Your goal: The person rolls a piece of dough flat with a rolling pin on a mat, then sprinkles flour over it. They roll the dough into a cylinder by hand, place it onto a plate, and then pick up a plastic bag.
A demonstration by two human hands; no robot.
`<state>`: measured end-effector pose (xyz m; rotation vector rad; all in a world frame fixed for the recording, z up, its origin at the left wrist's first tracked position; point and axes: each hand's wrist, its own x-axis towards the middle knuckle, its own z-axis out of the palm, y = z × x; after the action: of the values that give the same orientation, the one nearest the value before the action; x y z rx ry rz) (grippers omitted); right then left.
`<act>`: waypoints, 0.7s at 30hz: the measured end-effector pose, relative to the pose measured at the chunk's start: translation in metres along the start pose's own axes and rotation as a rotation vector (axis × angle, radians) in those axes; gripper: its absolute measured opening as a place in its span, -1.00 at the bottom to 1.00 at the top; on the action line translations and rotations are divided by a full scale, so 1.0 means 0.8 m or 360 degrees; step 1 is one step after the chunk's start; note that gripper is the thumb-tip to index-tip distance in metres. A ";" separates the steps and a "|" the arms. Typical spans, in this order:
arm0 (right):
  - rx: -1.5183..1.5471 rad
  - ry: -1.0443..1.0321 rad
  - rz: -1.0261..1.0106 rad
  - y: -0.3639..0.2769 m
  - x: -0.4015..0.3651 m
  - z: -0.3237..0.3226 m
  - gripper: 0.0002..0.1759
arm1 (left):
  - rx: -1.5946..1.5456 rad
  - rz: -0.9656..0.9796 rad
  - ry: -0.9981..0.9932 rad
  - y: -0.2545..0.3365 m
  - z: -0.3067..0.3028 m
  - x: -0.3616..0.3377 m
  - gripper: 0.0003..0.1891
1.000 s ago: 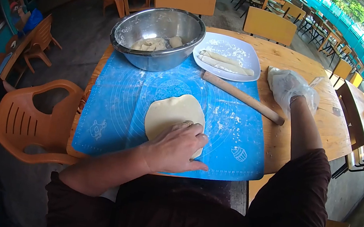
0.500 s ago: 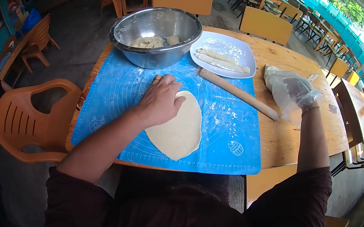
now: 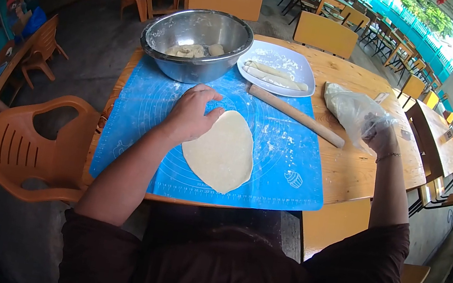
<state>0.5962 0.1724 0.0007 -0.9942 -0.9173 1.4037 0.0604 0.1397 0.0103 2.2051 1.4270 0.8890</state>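
A flat, rolled-out oval of dough (image 3: 220, 151) lies on the blue baking mat (image 3: 296, 153). My left hand (image 3: 190, 113) is at the dough's upper left edge, its thumb apart from the bent fingers and nothing seen in it. At the right, a clear plastic bag (image 3: 345, 106) with pale contents rests on the table. My right hand (image 3: 384, 139) is at the bag's mouth with its fingers curled; plastic partly covers the fingertips, so what they hold is hidden. Between bag and dough lies a wooden rolling pin (image 3: 296, 116), slanting across the mat's edge.
A steel bowl (image 3: 159, 58) holding dough stands at the mat's back left. Beside it, a white dish (image 3: 280, 54) bears rolled dough pieces (image 3: 276, 77) and flour. The wooden table (image 3: 346, 179) has an orange chair (image 3: 41, 140) at its left and yellow chairs (image 3: 325, 35) behind.
My right hand has drawn back from inside the plastic bag to its mouth, fingers now curled. My left hand has shifted slightly left, off the dough's top. The view has tilted a little.
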 end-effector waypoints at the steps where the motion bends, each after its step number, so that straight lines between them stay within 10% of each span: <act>1: 0.0166 -0.0334 0.0072 -0.004 -0.004 -0.005 -0.82 | -0.0011 0.0015 -0.0002 -0.001 -0.002 0.001 -0.67; 4: 0.0073 0.0338 -0.0216 0.007 -0.022 0.049 -0.77 | -0.0066 -0.0059 -0.0018 -0.005 -0.002 0.004 -0.71; 11: 0.0004 0.0082 -0.0240 -0.017 0.038 0.030 -0.71 | -0.0201 -0.0012 -0.0031 -0.007 0.001 -0.001 -0.69; 21: -0.0329 0.0592 -0.0121 -0.032 0.000 0.035 -0.86 | -0.0190 -0.0092 -0.0117 -0.010 -0.001 0.003 -0.68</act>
<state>0.5787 0.1746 0.0343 -1.3106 -0.8203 1.0274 0.0549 0.1452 0.0069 2.0767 1.3605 0.8417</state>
